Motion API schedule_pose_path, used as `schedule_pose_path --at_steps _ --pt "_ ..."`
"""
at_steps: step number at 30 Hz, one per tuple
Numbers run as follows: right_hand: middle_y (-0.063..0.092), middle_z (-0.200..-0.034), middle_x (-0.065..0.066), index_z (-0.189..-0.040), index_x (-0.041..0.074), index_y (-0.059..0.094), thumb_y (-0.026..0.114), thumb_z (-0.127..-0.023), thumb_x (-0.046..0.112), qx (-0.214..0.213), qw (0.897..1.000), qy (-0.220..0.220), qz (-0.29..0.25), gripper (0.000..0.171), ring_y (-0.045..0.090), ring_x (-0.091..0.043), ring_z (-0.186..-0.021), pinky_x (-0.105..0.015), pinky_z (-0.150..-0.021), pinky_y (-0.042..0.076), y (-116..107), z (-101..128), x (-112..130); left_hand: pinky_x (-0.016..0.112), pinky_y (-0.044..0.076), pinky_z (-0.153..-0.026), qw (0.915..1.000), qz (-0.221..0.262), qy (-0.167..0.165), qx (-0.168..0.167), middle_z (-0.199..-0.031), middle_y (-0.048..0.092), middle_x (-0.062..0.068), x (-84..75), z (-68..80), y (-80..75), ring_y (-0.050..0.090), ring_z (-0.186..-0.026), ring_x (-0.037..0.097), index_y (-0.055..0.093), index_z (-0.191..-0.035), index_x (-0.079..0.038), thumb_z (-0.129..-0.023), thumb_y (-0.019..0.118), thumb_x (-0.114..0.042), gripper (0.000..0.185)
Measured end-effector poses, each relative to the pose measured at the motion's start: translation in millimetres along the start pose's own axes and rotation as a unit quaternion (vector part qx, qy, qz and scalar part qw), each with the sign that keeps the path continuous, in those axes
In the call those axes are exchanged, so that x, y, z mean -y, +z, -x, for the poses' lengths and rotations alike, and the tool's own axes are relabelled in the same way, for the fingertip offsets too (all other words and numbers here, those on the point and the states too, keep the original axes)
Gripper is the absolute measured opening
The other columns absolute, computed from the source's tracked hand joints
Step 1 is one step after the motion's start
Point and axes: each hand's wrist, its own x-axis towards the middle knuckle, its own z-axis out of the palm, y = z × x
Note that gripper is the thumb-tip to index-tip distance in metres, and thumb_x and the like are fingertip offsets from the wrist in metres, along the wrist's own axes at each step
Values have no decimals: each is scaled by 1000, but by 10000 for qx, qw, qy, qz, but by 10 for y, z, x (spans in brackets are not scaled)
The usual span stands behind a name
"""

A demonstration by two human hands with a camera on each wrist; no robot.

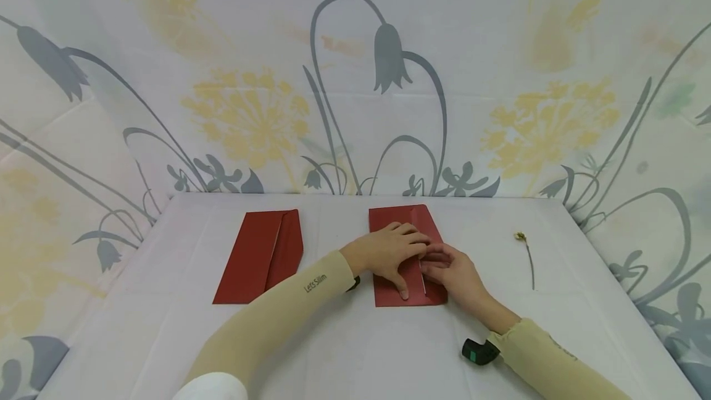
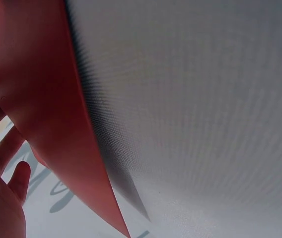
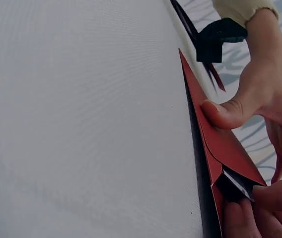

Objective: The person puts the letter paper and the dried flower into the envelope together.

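A red envelope [image 1: 386,294] lies on the white table in front of me, with its flap side toward the right. My left hand [image 1: 389,250] rests across it, fingers spread, and its thumb presses the paper near the lower part. At the envelope's opening, my right hand [image 1: 458,276] pinches a thin card with a white edge [image 3: 238,184], partly inside the pocket. Most of that card is hidden by the fingers and the paper. In the left wrist view the envelope [image 2: 46,94] shows up close, its edge slightly raised from the table.
To the left lies a second red envelope [image 1: 252,258], its flap also facing right. A small dried flower [image 1: 531,264] with a thin stem lies on the right side of the table [image 1: 344,350]. Behind stands a floral-printed cloth backdrop [image 1: 355,134].
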Motion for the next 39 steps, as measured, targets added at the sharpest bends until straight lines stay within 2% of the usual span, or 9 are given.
schedule_pose_path --at_steps 7,13,21,30,36,39 --pt "61 -127 -24 -129 -5 53 69 -93 6 90 9997 155 -140 41 66 -25 -111 -28 -86 55 -16 40 24 37 23 -115 9999 137 3 -37 -154 36 -6 5 5 6 27 -140 16 49 -140 -24 -70 70 -78 91" --pt "59 -133 -22 -135 -3 50 68 -93 9 358 9993 62 8 47 59 -30 -122 -25 -88 53 -30 38 9 38 24 -116 9999 166 -20 -8 -154 36 -6 25 8 24 25 -142 17 52 -137 -25 -69 69 -79 88" --pt "52 -140 -27 -142 -5 40 67 -94 5 899 9953 9 -363 56 54 -37 -127 -30 -93 52 -98 9 -49 37 23 -116 9998 189 -19 -10 -150 40 -7 28 13 38 26 -141 17 52 -135 -26 -68 69 -80 88" --pt "57 -134 -25 -141 -5 45 65 -94 2 782 9968 -60 -152 52 61 -31 -120 -29 -91 53 -221 38 -31 35 26 -113 9999 130 39 -81 -143 45 -7 12 -19 54 28 -137 15 52 -134 -26 -69 69 -79 86" --pt "56 -133 -28 -139 -6 46 64 -95 3 623 9980 -37 -42 49 62 -30 -118 -31 -88 55 -390 80 -47 35 27 -112 10000 42 -5 -31 -141 46 -8 7 -36 69 29 -135 15 54 -124 -25 -69 68 -81 80" --pt "56 -133 -30 -140 -7 45 64 -95 3 469 9989 -43 36 50 65 -23 -114 -30 -87 55 -482 95 -74 34 28 -110 10000 43 -44 -14 -140 47 -8 2 -19 59 30 -134 15 54 -121 -26 -68 68 -81 77"
